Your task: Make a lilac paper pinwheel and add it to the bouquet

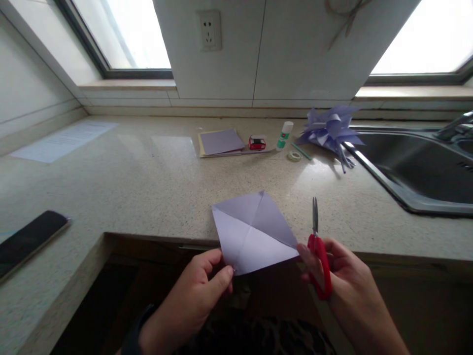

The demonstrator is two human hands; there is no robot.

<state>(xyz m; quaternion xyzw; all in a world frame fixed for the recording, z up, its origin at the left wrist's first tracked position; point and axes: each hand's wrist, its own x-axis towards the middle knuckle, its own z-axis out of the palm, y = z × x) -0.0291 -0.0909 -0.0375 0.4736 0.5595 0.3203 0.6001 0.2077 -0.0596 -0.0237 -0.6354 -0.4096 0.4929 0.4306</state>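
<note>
A square sheet of pale purple paper (254,231) with diagonal crease lines is held up at the front edge of the counter. My left hand (201,286) pinches its near left corner between thumb and fingers. In my right hand (342,276) is a pair of scissors (320,266) with red handles, the blades pointing away from me and looking closed together. Fingertips of that hand also reach the paper's right corner; whether they grip it I cannot tell.
Along the back of the counter (148,182) lie stacked purple paper (221,141), a small red box (257,143), a glue stick (284,136), a tape roll (294,156), a green stick (302,151) and purple paper pinwheels (330,129). A sink (402,197) sits right, a phone (35,239) left.
</note>
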